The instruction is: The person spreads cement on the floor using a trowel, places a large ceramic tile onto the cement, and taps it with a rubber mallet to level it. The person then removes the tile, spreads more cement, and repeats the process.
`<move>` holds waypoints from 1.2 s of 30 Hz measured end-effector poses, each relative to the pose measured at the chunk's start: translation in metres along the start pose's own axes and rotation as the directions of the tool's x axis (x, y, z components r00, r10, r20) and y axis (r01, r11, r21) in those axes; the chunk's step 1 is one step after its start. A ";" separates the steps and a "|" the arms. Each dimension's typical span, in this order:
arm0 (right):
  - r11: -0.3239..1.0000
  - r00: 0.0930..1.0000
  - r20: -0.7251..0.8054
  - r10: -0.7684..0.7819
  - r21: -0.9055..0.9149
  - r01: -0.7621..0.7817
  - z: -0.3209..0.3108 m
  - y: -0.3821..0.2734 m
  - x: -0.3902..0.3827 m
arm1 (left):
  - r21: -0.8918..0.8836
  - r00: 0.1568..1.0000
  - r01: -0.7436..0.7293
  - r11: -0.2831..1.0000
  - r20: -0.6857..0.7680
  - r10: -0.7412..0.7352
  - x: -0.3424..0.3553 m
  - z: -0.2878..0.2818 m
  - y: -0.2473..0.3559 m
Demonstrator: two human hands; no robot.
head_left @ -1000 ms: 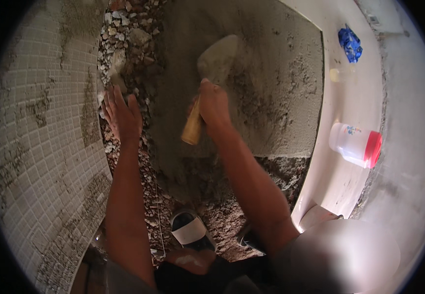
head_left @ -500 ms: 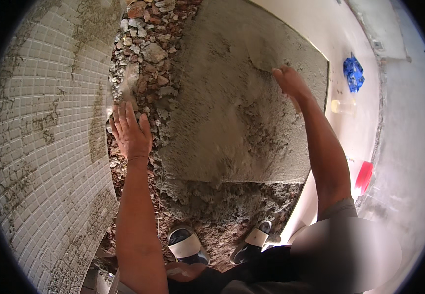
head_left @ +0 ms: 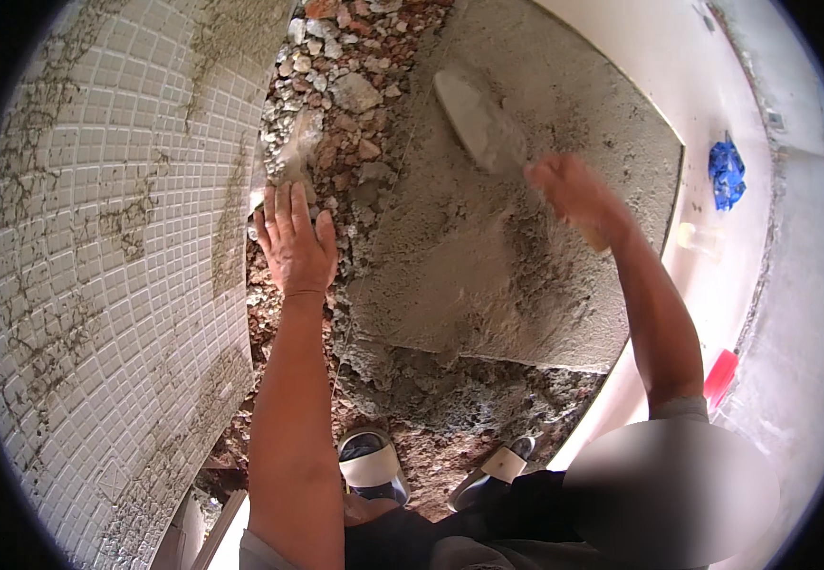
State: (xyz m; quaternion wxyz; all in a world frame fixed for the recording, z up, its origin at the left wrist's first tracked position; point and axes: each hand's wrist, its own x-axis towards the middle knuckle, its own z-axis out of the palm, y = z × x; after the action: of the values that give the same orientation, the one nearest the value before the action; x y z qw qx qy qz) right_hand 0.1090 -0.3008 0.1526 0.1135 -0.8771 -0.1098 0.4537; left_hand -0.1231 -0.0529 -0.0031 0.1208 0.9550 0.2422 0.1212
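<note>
My right hand (head_left: 578,195), slightly blurred, is closed around the handle of a trowel (head_left: 477,119). The trowel's blade lies low over a bed of grey mortar (head_left: 459,271), pointing away and to the left; whether it touches cannot be made out. The mortar is smooth in places and rough with hollows near the hand. My left hand (head_left: 295,242) is open, fingers stretched out, palm down on the rubble strip (head_left: 355,90) beside the edge of a large tile (head_left: 98,237) with a gridded, mortar-smeared face.
A light wall (head_left: 716,76) borders the mortar on the right. Beside it lie a crumpled blue bag (head_left: 727,174), a pale yellowish container (head_left: 699,239) and a red object (head_left: 720,377). My sandalled feet (head_left: 374,465) stand on dirt below the mortar's near edge.
The whole view has shifted, so the scene sits further right. The trowel has swung leftward over the mortar, and its blade shows more plainly. My left hand stays by the tile edge.
</note>
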 end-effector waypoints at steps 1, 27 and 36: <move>0.999 0.999 0.043 -0.030 -0.030 0.032 0.012 0.003 -0.005 | -0.006 1.000 0.005 1.000 0.001 -0.005 0.000 0.001 0.000; 0.754 0.991 -0.123 -0.052 -0.655 -0.041 -0.009 0.011 0.003 | -0.053 0.999 0.035 0.998 0.007 -0.035 -0.001 0.001 -0.002; 0.889 0.954 -0.298 -0.025 -0.443 -0.115 -0.030 0.040 0.034 | -0.005 0.998 0.034 0.999 0.058 -0.034 0.001 -0.003 0.001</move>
State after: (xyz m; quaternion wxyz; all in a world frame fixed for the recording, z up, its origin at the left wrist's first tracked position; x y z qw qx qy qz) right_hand 0.1568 -0.3315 0.1314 -0.0908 -0.9392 -0.1742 0.2817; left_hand -0.1228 -0.0524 0.0006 0.1329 0.9535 0.2544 0.0920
